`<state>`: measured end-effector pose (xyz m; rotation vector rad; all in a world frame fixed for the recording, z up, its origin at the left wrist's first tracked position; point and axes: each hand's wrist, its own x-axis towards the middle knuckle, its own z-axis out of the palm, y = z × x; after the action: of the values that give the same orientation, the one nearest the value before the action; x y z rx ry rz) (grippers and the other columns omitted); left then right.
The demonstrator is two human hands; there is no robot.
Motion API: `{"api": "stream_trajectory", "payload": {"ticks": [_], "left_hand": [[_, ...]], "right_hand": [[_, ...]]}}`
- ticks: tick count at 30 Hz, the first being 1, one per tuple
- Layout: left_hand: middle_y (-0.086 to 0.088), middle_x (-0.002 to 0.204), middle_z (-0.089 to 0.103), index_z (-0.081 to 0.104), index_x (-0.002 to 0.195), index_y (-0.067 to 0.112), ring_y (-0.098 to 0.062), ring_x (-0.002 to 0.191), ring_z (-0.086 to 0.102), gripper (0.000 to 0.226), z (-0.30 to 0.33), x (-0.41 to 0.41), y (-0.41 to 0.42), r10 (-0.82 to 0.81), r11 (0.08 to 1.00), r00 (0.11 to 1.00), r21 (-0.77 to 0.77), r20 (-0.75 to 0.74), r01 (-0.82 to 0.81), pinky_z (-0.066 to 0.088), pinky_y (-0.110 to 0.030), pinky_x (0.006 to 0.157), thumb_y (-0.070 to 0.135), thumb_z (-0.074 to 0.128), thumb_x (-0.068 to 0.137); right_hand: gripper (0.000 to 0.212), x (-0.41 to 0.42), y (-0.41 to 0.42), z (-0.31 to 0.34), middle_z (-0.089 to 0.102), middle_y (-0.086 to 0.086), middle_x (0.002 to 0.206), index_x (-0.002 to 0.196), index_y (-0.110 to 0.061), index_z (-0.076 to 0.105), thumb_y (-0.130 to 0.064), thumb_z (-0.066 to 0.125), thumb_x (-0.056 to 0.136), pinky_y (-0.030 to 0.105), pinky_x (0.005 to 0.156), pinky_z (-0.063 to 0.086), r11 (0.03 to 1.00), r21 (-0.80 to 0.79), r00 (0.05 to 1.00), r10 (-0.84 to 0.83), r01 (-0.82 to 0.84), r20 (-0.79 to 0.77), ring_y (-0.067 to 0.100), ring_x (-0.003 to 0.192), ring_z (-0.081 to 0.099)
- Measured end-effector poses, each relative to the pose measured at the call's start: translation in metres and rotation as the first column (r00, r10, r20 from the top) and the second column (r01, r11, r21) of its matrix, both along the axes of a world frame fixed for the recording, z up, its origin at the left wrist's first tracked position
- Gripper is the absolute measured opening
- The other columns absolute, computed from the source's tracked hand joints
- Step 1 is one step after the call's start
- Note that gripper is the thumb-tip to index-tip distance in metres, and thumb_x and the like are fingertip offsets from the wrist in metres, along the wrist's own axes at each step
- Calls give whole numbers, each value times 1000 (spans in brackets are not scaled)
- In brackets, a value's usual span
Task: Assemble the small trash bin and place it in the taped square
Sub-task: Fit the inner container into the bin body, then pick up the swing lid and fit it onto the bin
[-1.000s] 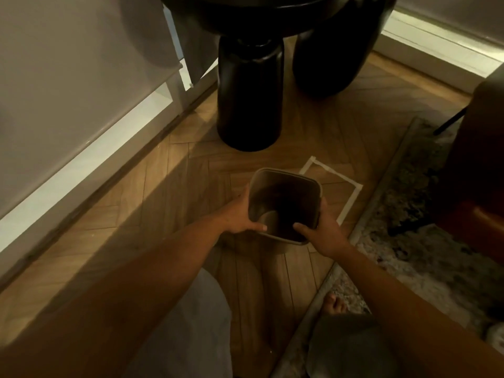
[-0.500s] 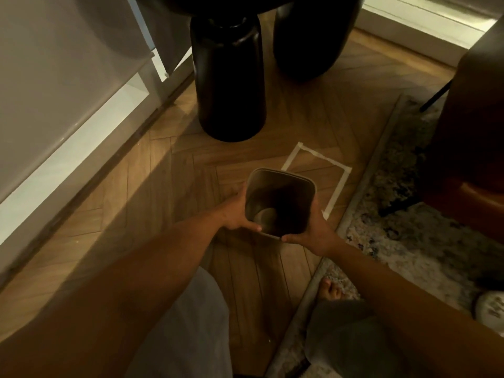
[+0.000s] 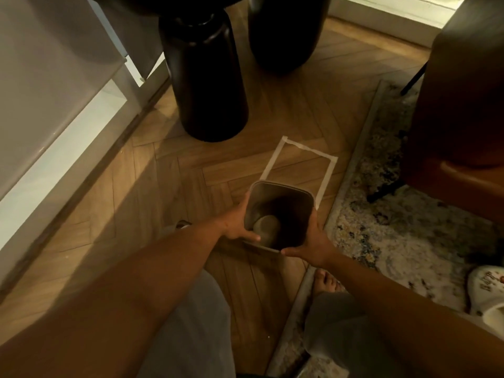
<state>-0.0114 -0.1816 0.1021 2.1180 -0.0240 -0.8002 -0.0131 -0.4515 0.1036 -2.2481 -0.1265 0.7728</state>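
Observation:
I hold a small grey trash bin [image 3: 283,197] with a squarish open top between both hands, above the wooden floor. My left hand [image 3: 234,223] grips its left side with the thumb over the near rim. My right hand [image 3: 313,245] grips its right near corner. Inside the bin a round pale shape shows at the bottom. The taped square [image 3: 275,156], white tape on the parquet, lies just beyond the bin; the bin covers its near edge.
Two black cylindrical table legs [image 3: 207,85] stand beyond the square. A patterned rug [image 3: 403,227] borders it on the right, with a brown chair [image 3: 463,118] on it. A white wall and baseboard [image 3: 54,148] run along the left. A slipper [image 3: 488,293] lies at right.
The bin and both hands have stayed together while more of the taped square has come into view beyond the bin; the bin now sits nearer my body in the picture.

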Motion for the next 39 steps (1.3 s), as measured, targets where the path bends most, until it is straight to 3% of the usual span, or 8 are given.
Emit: {"api": "stream_trajectory", "payload": {"ticks": [5,9,14,19,25,31,36,39], "left_hand": [[-2,165,23,-31,154,30,-7,140,22,161,-5,-5,-2,-85,995,996,44,-11,86,26,-25,108,29,98,59],[-8,167,19,-32,154,24,-22,150,23,162,-9,-5,-4,-109,990,994,84,-25,111,24,-25,110,27,99,59],[-7,166,23,-33,154,30,-24,150,28,159,-10,-5,-2,-110,990,993,85,-37,113,28,-30,114,33,97,61],[-5,169,18,-17,159,33,-27,152,25,128,0,3,-2,139,990,987,37,-81,-136,27,-41,118,56,79,78],[-9,170,13,0,163,24,-32,154,19,90,14,11,29,457,884,889,121,-23,-452,23,-53,121,60,49,97],[-11,165,29,8,163,21,-33,149,31,84,17,-3,84,599,787,800,169,21,-594,27,-51,120,66,38,99],[-15,159,39,29,159,14,-34,145,39,66,18,-28,120,669,733,743,142,29,-666,29,-45,118,52,38,105],[-17,144,55,51,146,8,-35,134,50,53,14,-46,149,668,722,743,212,29,-658,35,-45,115,43,39,108]], "right_hand": [[162,-18,-3,-9,4,4,173,163,-29,-18,-44,101,54,54,122,34,998,-61,999,-37,36,-18,29,158,18],[166,-24,-3,-8,3,5,172,162,-25,-23,-42,102,53,51,119,39,994,-95,997,-54,49,-51,30,155,27],[163,-21,-1,-5,15,10,171,161,-22,-23,-45,99,57,54,118,39,988,-147,991,-69,52,-112,34,154,29],[142,-6,15,6,1,17,171,162,-14,-15,-58,86,73,58,118,38,957,-274,994,-104,90,-36,43,153,27],[113,24,43,34,13,15,170,163,-10,9,-59,75,85,54,117,40,970,-233,992,-46,72,116,40,151,31],[97,38,87,60,10,6,173,162,-12,16,-51,71,93,30,99,39,995,-91,974,66,-47,217,31,147,39],[90,38,132,75,11,11,174,165,-10,17,-44,67,98,30,113,26,993,-9,978,118,-118,175,30,158,22],[83,33,166,72,36,13,165,164,-14,24,-43,67,99,32,105,46,988,42,984,145,-150,104,27,143,46]]}}
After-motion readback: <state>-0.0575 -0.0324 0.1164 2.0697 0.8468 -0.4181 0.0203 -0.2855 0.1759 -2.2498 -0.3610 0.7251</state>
